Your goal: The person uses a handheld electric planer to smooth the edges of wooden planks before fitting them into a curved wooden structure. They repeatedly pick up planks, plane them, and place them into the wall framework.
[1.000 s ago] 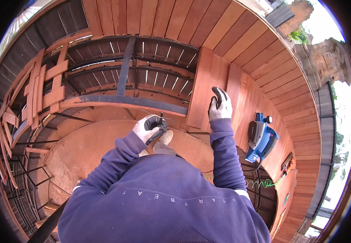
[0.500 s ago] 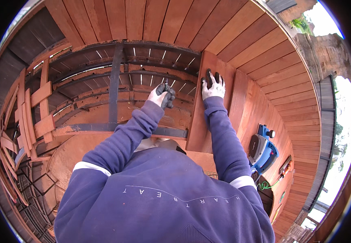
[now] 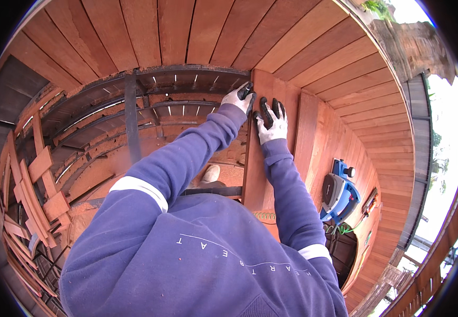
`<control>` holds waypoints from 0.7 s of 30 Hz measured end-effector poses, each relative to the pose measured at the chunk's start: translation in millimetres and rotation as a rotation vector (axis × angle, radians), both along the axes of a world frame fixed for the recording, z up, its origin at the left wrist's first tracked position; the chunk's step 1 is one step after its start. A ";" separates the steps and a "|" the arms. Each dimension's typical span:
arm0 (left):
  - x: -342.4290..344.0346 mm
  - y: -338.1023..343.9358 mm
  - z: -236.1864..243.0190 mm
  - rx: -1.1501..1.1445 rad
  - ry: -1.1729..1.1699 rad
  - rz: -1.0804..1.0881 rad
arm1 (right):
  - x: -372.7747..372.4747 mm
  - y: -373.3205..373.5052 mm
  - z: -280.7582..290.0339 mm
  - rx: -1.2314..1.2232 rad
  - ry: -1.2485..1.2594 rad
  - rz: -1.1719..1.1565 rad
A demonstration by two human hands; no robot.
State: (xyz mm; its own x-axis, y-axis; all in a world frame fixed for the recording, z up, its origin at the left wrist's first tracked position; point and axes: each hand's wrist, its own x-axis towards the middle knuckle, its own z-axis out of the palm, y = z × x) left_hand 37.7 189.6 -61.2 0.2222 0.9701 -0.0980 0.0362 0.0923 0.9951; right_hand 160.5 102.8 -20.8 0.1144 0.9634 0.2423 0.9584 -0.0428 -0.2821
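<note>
I lean far forward over a reddish wooden deck board (image 3: 256, 174) that lies along the edge of the laid decking. At the board's far left corner is my left hand (image 3: 241, 97), in a white glove with black fingertips, its fingers curled over the edge. Just to its right, my right hand (image 3: 271, 121) in the same kind of glove rests flat on the board's top face with fingers spread. Both arms in blue sleeves reach out from the lower part of the picture.
Left of the board the deck is open, showing dark metal joists (image 3: 131, 121) and ground below. A blue power tool (image 3: 340, 193) sits on the laid boards at the right. Wood offcuts (image 3: 33, 190) lie piled at the left. My shoe (image 3: 208, 174) shows below the arms.
Both hands have reached farther forward along the board. The left hand moved from near my body up to the board's far corner, and the right hand slid up beside it.
</note>
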 end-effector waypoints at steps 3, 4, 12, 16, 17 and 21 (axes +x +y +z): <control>0.4 -1.4 7.4 0.047 0.064 0.033 | -3.8 -1.5 6.5 0.009 0.002 0.005; 1.3 -1.3 8.0 0.065 0.092 0.047 | -3.8 -1.5 6.9 0.009 0.003 0.003; 9.6 -0.2 -12.0 -0.115 -0.060 0.030 | -5.5 -1.7 10.6 0.027 0.044 0.011; 7.2 -0.6 1.4 -0.063 0.047 0.063 | -3.1 -1.4 8.0 0.037 0.023 0.024; 6.8 -0.6 2.9 -0.077 0.033 0.056 | -3.9 -1.0 9.6 0.035 0.024 0.021; 11.2 0.9 -15.6 -0.102 -0.079 0.047 | -5.6 -0.3 11.0 0.035 0.020 0.022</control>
State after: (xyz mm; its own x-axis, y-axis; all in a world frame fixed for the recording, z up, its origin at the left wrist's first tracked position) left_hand 48.9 190.4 -76.8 0.1874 0.9656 -0.1803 -0.0485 0.1924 0.9801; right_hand 154.9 102.5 -9.8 0.0985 0.9568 0.2736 0.9532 -0.0118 -0.3021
